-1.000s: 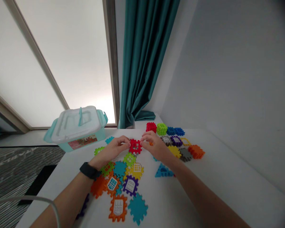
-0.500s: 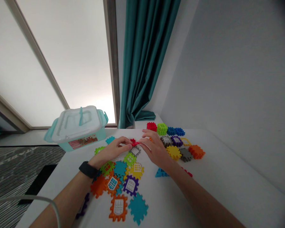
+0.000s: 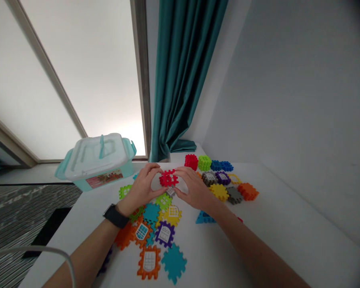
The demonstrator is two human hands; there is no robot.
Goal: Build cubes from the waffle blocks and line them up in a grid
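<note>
Between my hands is a red toothed building tile (image 3: 168, 179), apparently with window openings, tilted so that its face shows. My left hand (image 3: 145, 185), with a dark watch (image 3: 116, 216) on the wrist, curls fingers and thumb at the tile's left edge. At its right edge, my right hand (image 3: 190, 186) pinches in the same way. Just below lie a grey window tile (image 3: 171, 191) and a lime green window tile (image 3: 163, 201). Whether the red piece is one tile or two joined cannot be made out.
Nearer me are loose tiles: teal (image 3: 174, 263), orange (image 3: 149, 262), purple (image 3: 165, 234) and yellow (image 3: 173, 218). Stacked tiles, including red (image 3: 191, 161), yellow (image 3: 219, 192) and orange (image 3: 248, 191), stand to the right. A lidded plastic box (image 3: 99, 160) sits back left; a cable (image 3: 48, 249) crosses lower left.
The red tile has turned from nearly edge-on to showing its face. My hands have gone from a fingertip pinch at its near edge to gripping its two sides.
</note>
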